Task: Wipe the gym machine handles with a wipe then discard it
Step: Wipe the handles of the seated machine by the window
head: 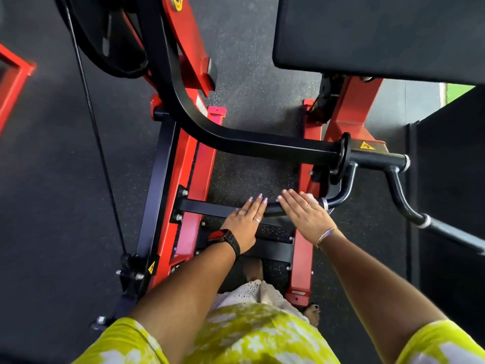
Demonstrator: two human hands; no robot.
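1. Flat and open, fingers straight, the left hand (245,222) and right hand (304,214) lie side by side across the black tubular machine handle (273,209), between the red steel frame rails (202,174).
2. Whether a wipe lies under either palm cannot be told.
3. Yellow triangular warning sticker (367,145) sits near the handle's pivot, its writing unreadable.

The left hand (245,222) and right hand (305,214) lie flat side by side on the near handle (273,209), left hand at its free end, right hand next to the bend that turns far toward the lever arm (262,145). A second handle (404,200) hangs from that arm further right, and the arm curves away far left beside a weight plate (105,35). The pad (378,32) sits far right above the frame (194,166), whose rails lie on the floor (254,174) beneath the hands.
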